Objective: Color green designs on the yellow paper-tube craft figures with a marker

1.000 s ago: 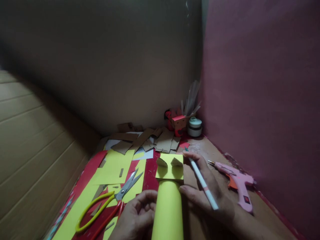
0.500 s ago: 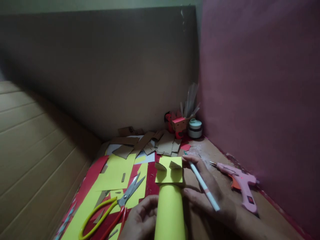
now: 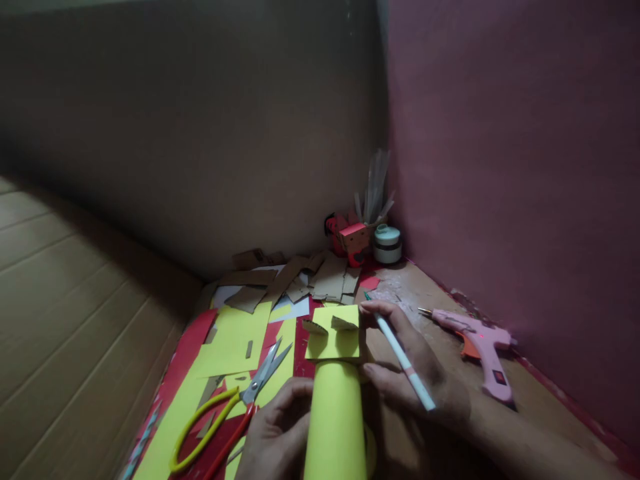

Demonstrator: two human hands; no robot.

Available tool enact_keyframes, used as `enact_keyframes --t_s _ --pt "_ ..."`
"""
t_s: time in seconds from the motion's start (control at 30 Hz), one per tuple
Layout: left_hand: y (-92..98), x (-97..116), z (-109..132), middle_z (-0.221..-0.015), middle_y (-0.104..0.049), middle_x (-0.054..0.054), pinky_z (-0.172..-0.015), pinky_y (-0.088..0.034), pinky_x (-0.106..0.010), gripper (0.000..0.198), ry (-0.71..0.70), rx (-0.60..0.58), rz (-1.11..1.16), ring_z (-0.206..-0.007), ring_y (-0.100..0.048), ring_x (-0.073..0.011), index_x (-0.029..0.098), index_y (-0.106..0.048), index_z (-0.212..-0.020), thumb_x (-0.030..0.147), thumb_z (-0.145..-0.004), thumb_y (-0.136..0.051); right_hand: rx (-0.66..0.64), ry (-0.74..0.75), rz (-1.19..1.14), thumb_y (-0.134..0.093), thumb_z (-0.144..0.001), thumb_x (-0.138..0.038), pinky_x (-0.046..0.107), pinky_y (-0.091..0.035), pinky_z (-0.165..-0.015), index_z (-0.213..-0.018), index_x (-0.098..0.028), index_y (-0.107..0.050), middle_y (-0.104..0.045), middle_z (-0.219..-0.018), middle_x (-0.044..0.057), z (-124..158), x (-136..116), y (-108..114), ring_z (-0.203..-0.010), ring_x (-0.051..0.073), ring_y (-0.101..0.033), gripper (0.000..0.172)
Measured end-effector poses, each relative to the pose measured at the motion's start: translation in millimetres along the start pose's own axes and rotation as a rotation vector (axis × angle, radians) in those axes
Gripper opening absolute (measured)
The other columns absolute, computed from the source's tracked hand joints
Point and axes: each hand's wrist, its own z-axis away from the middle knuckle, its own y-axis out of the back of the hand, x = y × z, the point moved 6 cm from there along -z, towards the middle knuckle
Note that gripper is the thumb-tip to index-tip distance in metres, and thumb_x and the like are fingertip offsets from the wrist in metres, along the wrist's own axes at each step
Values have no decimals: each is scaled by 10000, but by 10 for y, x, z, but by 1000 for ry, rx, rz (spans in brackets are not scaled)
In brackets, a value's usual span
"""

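Observation:
A yellow paper figure (image 3: 335,413) stands close in front of me, made of a tube with a boxy square head (image 3: 333,347) that carries two cardboard ears. My left hand (image 3: 283,427) is curled against the tube's left side, gripping it. On the other side, my right hand (image 3: 407,360) has a white pen (image 3: 404,360) with a green tip held between its fingers. Its fingertips also touch the head's right edge and the tube top. Yellow-and-red-handled scissors (image 3: 255,387) lie with blades apart just left of my left hand.
A pink glue gun (image 3: 477,343) rests on the right side of the table. Cardboard scraps (image 3: 295,280) and yellow paper sheets (image 3: 240,333) cover the back and left. At the back stand a red cardboard figure (image 3: 354,240), a lidded jar (image 3: 387,245) and clear glue sticks (image 3: 374,190).
The view has shifted slightly, so the table items sit a little higher in it. Both hands keep their hold on the figure and the pen.

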Motion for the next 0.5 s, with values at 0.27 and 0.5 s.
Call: enact_keyframes --t_s 0.27,0.5 --pt "117 13 -27 -786 -798 -55 -663 -600 -320 450 -67 116 138 -728 -773 -252 199 -780 -938 355 -577 -1000 -2 -12 -47 -757 -844 -277 572 -561 -1032 -1377 -320 -432 -618 -1267 103 22 150 -10 -1164 351 -670 626" --pt "105 186 29 -807 -798 -61 -711 -613 -267 467 -158 102 213 -714 -739 -169 167 -806 -922 227 -516 -1030 -34 -39 -3 -758 -868 -215 536 -578 -1050 -1378 -327 -456 -634 -1326 104 36 126 55 -1208 336 -695 603"
